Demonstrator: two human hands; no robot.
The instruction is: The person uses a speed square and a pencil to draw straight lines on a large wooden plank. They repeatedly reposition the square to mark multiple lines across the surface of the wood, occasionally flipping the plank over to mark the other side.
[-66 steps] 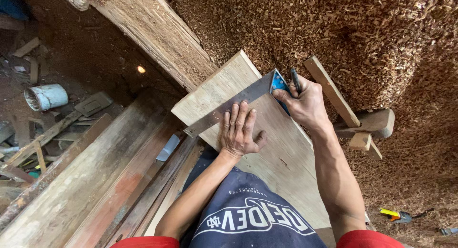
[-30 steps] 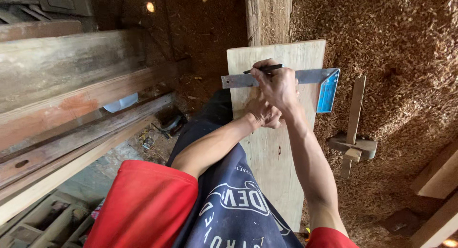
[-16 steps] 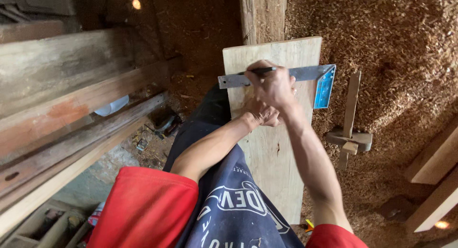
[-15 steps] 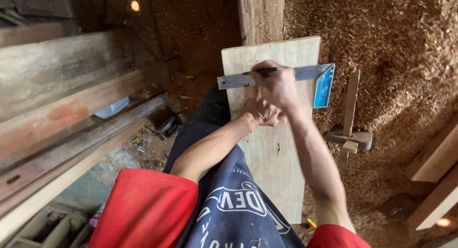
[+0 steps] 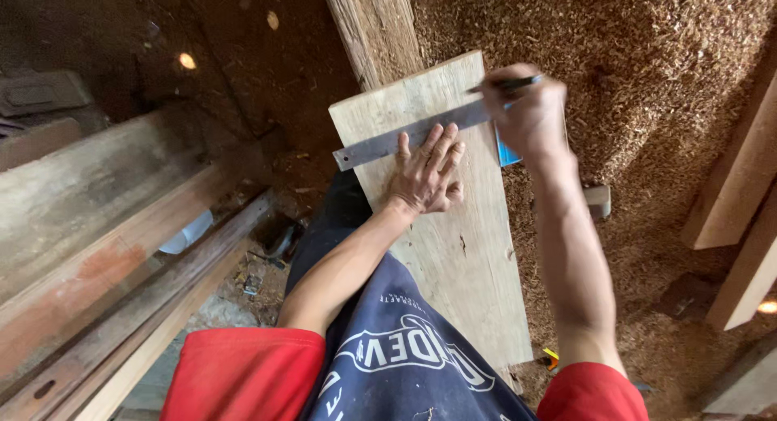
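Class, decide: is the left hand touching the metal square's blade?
Touching. The head view shows the left hand flat on the plank, its fingertips overlapping the blade of the square.

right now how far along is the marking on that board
Done: the metal square lies across the board near its far end. I can't make out a drawn line.

In hand: the left hand lies flat on the board, fingertips on the blade. The right hand holds a pencil at the board's right edge, by the square's blue stock.

Left: no cut shows anywhere.
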